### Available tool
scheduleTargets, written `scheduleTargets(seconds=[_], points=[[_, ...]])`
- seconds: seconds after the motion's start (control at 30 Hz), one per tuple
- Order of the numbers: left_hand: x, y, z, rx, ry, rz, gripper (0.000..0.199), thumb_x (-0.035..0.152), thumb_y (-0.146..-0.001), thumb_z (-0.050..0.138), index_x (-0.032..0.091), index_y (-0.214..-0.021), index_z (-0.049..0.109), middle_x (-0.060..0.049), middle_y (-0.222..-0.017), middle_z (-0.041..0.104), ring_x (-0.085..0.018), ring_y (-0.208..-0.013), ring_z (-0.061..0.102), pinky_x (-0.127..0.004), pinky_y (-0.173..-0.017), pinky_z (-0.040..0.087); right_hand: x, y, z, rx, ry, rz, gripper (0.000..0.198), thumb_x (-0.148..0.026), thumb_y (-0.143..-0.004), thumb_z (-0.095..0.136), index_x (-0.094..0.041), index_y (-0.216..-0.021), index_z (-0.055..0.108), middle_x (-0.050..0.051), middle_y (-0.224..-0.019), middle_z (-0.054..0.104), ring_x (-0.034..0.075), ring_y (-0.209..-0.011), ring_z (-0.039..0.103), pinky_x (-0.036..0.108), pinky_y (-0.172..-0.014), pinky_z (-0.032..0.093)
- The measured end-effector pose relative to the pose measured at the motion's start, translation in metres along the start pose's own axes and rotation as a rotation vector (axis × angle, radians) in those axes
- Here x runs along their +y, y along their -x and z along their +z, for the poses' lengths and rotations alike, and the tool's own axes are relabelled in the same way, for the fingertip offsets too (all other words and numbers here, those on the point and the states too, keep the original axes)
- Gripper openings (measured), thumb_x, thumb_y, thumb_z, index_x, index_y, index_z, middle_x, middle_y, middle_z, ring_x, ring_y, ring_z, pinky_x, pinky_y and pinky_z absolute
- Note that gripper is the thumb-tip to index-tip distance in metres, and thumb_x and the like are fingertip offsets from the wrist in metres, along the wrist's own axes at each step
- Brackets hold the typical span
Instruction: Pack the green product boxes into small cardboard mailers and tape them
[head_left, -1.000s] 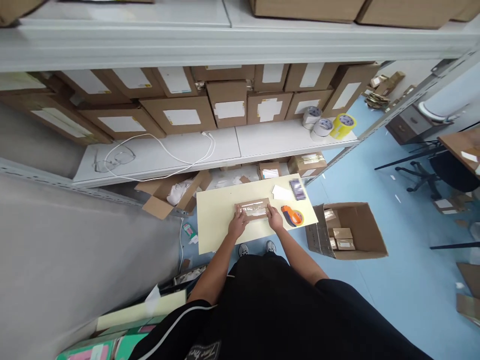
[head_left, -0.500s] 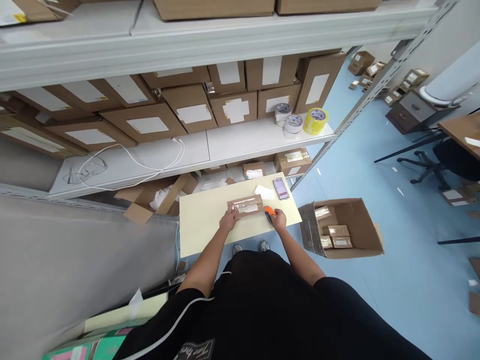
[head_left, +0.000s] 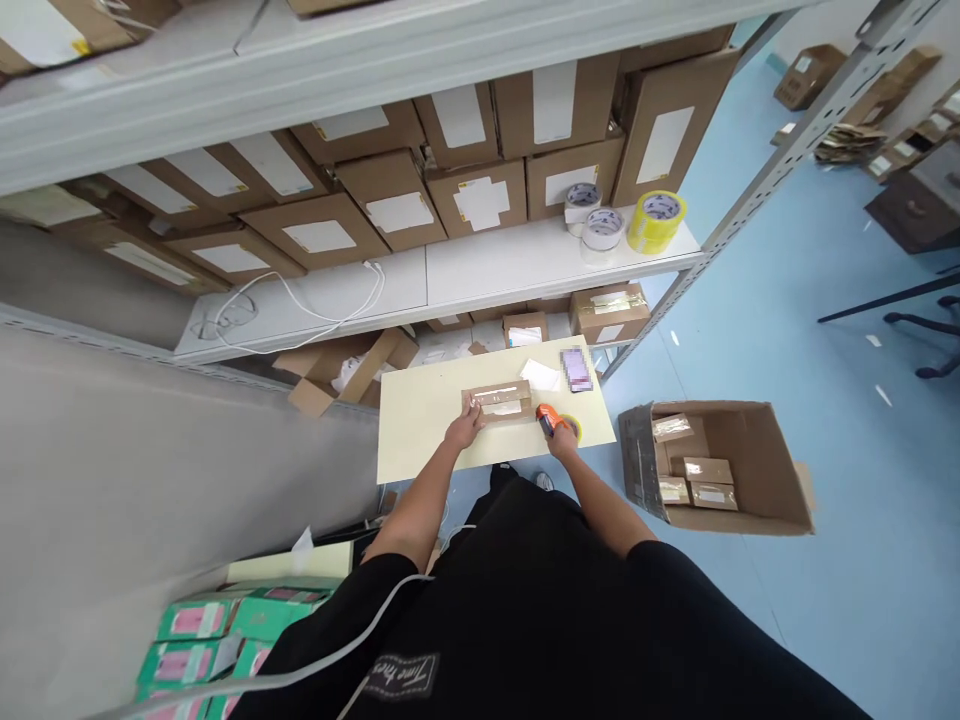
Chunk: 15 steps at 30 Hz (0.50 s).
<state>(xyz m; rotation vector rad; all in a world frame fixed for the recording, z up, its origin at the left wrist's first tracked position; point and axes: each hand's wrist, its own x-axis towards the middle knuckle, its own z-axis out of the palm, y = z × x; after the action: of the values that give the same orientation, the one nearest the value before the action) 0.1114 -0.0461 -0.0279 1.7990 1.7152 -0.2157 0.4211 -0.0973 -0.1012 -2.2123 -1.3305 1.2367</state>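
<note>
My left hand (head_left: 466, 428) rests flat on the left end of the small brown box (head_left: 497, 401), fingers spread loosely on its top, gripping nothing. My right hand (head_left: 563, 440) is wrapped around the orange tape dispenser (head_left: 550, 418), fingers closed on its handle, just at the box's right end, at about 3 o'clock from it. The box lies near the middle of the pale yellow table (head_left: 420, 420), long side across, with a shiny strip of tape along its top.

I count one box under my hands, one dispenser, one phone (head_left: 576, 367) at 1 o'clock from the box and one white slip of paper (head_left: 541, 375) beside it. On the grey shelf (head_left: 487, 270) at 12 o'clock stand three tape rolls (head_left: 604, 227): two white, one yellow. The open carton (head_left: 757, 470) on the floor at 4 o'clock shows three small parcels inside.

My fingertips are too small to make out singly. My feet are mostly hidden under my black shirt, and the green packs (head_left: 210, 630) at 8 o'clock are cut off by the picture's edge.
</note>
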Motion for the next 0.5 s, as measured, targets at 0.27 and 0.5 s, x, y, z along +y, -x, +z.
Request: scheduleTargets(seconds=[0.27, 0.5], points=[[0.017, 0.02, 0.01, 0.08, -0.021, -0.035, 0.082, 0.033, -0.1, 0.052, 0.026, -0.172, 0.012, -0.012, -0.179, -0.001, -0.035, -0.144, 0.054, -0.043, -0.103, 0.055, -0.019, 0.016, -0.034, 0.086, -0.454, -0.269, 0.049, -0.055, -0.09, 0.056, -0.021, -0.125, 0.057, 0.012, -0.112, 0.069, 0.032, -0.105, 0.066, 0.047, -0.091, 0.054], [0.025, 0.038, 0.019, 0.162, 0.028, -0.088, 0.072, 0.038, -0.103, 0.052, 0.036, -0.169, 0.024, -0.004, -0.179, 0.009, -0.033, -0.13, 0.063, -0.045, -0.106, 0.054, -0.106, 0.03, -0.048, -0.087, -0.396, -0.455, 0.05, -0.063, -0.087, 0.067, -0.023, -0.118, 0.061, 0.007, -0.104, 0.072, 0.027, -0.094, 0.067, 0.04, -0.087, 0.054]])
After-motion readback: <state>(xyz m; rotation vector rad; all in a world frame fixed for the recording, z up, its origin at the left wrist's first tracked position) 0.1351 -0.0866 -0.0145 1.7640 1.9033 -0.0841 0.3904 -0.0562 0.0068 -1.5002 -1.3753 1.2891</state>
